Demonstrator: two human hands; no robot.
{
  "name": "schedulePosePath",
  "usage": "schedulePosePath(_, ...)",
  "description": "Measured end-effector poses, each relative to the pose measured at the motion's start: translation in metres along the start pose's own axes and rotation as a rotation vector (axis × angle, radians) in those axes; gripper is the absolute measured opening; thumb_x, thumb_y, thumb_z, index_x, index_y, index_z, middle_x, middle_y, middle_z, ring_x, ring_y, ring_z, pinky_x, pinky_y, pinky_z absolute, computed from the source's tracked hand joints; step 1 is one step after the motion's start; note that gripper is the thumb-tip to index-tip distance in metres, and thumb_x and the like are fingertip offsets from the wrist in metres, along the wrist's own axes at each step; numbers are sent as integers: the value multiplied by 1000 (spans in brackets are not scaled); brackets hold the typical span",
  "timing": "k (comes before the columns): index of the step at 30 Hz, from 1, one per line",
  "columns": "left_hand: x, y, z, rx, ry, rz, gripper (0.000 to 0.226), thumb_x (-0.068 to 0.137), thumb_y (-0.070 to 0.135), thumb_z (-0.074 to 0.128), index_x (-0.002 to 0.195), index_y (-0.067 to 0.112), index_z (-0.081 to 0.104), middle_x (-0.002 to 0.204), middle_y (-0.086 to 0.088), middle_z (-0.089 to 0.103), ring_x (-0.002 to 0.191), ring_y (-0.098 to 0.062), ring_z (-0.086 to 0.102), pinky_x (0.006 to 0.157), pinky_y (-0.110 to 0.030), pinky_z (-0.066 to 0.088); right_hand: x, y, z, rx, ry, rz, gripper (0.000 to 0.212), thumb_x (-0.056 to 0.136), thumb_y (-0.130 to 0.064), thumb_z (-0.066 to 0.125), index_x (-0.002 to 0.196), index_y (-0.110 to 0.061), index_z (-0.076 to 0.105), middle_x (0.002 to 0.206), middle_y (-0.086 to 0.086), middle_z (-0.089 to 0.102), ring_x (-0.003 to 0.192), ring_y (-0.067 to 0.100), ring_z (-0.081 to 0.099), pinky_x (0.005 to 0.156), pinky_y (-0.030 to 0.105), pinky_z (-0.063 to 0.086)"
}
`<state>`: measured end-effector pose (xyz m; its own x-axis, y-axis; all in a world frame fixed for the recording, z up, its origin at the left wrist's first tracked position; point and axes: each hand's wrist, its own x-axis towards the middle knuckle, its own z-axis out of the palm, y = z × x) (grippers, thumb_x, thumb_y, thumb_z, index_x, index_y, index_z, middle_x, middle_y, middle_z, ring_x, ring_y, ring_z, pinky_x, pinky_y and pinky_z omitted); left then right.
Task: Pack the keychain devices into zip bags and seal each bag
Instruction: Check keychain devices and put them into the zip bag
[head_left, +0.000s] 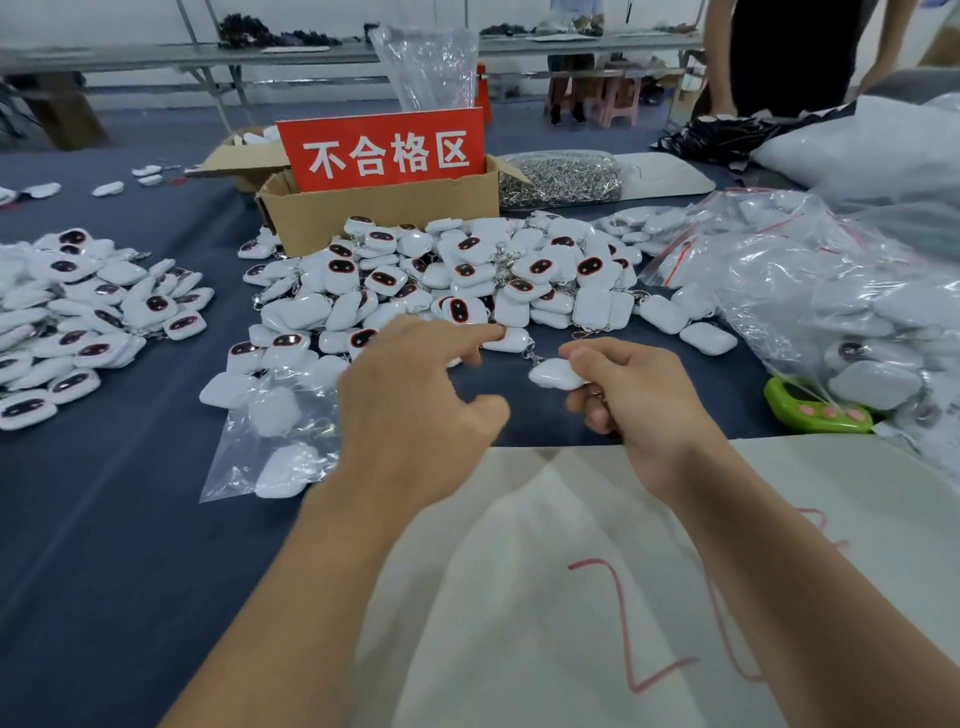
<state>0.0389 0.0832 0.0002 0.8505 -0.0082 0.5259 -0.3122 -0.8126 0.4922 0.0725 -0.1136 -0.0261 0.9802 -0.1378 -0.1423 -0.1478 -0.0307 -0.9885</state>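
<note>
A white keychain device (553, 375) is pinched between thumb and curled fingers of the right hand (631, 410) — its clasp seems linked to a second device (511, 339), though blur obscures this. The second device, at the near edge of the pile of devices (441, 275), is touched by the outstretched index finger of the left hand (415, 400) (the others are spread loosely). A zip bag (270, 441) holding a few devices is laid on the blue table (104, 519) beside it.
</note>
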Motion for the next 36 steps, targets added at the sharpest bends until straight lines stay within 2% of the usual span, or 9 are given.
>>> schedulePosePath(5,19,-42,-45,85,-570,-215,107,60,20,75,156,42,36,150,20,40,147,-11,30,108,-21,35,0,-5,-8,166,-66,70,20,95,-18,67,85,-15,84,64,9,62,54,15,42,51,23,38)
schedulePosePath(10,23,-61,-39,183,-909,-305,140,51,46,88,159,53,-2,165,3,28,146,-22,34,118,-44,36,-2,-3,-9,77,-183,1,11,82,-22,79,90,-14,81,80,15,73,65,16,53,65,26,46)
schedulePosePath(13,23,-67,-29,152,-855,-312,146,42,53,87,157,57,-2,160,12,36,141,-23,39,113,-42,40,-4,0,-7,-177,-171,-74,26,67,-27,82,92,-20,78,79,7,76,62,12,55,69,29,46)
schedulePosePath(18,23,-58,-10,-49,-541,-195,132,52,33,93,155,56,14,132,23,53,107,-2,57,81,-21,48,-1,5,-4,-518,85,-215,7,80,-36,80,83,-32,75,59,-10,67,61,5,64,61,22,45)
schedulePosePath(21,18,-36,9,-112,-307,-84,125,59,30,94,157,51,18,131,21,53,116,-11,52,93,-35,52,0,5,-7,-763,179,-323,6,84,-29,77,88,-32,76,89,-14,69,91,14,62,78,29,50)
schedulePosePath(25,5,-21,35,3,-164,69,122,63,21,91,160,39,19,127,13,53,114,-6,39,109,-36,40,-3,5,-9,-822,29,-231,31,87,-21,70,115,-35,67,120,-9,66,108,18,60,91,32,50)
schedulePosePath(30,-1,-20,54,-59,-199,-81,95,79,22,73,157,44,23,97,29,42,105,0,33,95,-29,34,2,5,-7,-987,3,-317,35,96,-21,60,130,-29,64,126,-1,67,116,24,56,94,36,47)
schedulePosePath(34,-4,-18,59,-64,-271,-143,86,83,30,68,154,48,24,99,25,46,113,-10,46,89,-29,36,5,5,-7,-580,53,-243,41,98,-2,46,107,-27,77,94,-3,75,66,4,64,57,17,50)
schedulePosePath(36,-3,-19,60,-88,-308,-156,89,78,36,67,155,47,24,117,21,54,121,-11,48,93,-33,42,6,0,-6,-152,73,-128,40,100,1,43,100,-21,77,91,5,78,67,9,71,59,20,55)
